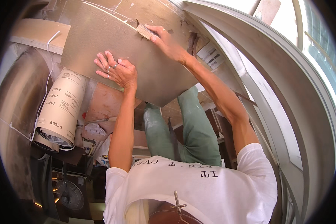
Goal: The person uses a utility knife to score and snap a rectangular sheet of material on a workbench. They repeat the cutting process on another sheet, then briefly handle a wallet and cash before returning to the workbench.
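A large grey-brown flat board lies in front of me, one corner pointing toward my legs. My left hand rests palm down on it, fingers spread, with rings on some of them. At the board's far right edge, my right hand grips a tan sanding block with layered sides. The block touches the board along that edge. My palm and some fingers hide part of its underside, so the face against the board does not show.
A big roll of tan sandpaper stands left of the board, with a white cord hanging beside it. A pale wooden panel lies at far left. Curved-looking window framing runs along the right. A round fan sits lower left.
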Action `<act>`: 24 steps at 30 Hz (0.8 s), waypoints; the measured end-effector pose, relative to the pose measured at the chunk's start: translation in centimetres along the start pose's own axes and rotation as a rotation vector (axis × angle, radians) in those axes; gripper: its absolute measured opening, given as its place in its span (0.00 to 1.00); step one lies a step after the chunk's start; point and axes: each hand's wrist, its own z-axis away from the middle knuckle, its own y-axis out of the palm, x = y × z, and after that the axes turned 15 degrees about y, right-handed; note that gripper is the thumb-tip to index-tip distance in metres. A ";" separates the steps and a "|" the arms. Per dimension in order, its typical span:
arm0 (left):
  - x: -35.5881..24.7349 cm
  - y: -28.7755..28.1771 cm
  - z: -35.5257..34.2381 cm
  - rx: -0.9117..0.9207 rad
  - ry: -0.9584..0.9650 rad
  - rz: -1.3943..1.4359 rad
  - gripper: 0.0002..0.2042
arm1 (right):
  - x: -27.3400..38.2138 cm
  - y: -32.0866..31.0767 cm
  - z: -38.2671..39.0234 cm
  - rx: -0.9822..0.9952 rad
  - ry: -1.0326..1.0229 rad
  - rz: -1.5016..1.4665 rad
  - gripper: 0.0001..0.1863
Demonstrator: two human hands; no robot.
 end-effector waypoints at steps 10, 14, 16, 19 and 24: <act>-0.2 -0.5 -0.1 -0.009 0.011 0.011 0.29 | -2.8 -2.2 7.0 -0.005 0.212 0.041 0.30; 0.0 0.6 -1.0 -0.043 0.001 0.016 0.29 | -1.1 -1.5 1.6 -0.006 0.006 0.012 0.28; 0.1 0.2 -0.6 -0.021 -0.021 0.003 0.28 | -5.2 -2.8 8.5 0.021 0.145 0.018 0.29; -0.1 -0.3 -0.1 -0.025 -0.035 0.005 0.29 | -11.9 -4.9 14.6 0.010 0.281 0.065 0.31; -0.5 0.2 -1.0 -0.028 -0.010 0.019 0.29 | -1.3 -1.8 2.8 0.024 0.082 -0.032 0.28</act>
